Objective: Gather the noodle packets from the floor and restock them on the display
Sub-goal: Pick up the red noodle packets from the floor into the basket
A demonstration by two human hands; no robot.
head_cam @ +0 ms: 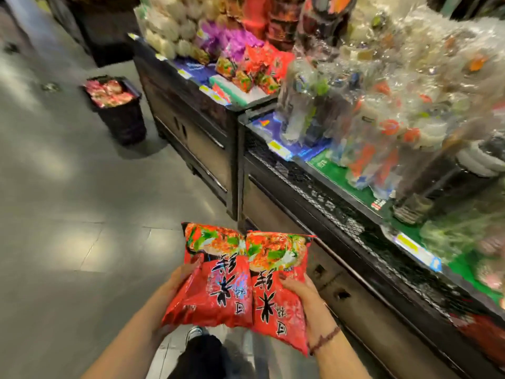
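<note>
Left hand (182, 279) and right hand (299, 289) each grip one red noodle packet.
Fingers curl over the outer edges; the left packet (218, 285) and right packet (276, 294) touch side by side between the hands. The display (314, 192) runs just beyond the right hand. A dark basket (123, 121) of similar packets stands well ahead of the left hand.

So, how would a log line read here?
left hand: grips left packet | right hand: grips right packet | display: to the right | basket: on floor

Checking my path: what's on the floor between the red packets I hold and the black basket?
Bare grey floor only, from red packets to black basket, per the head view.
</note>
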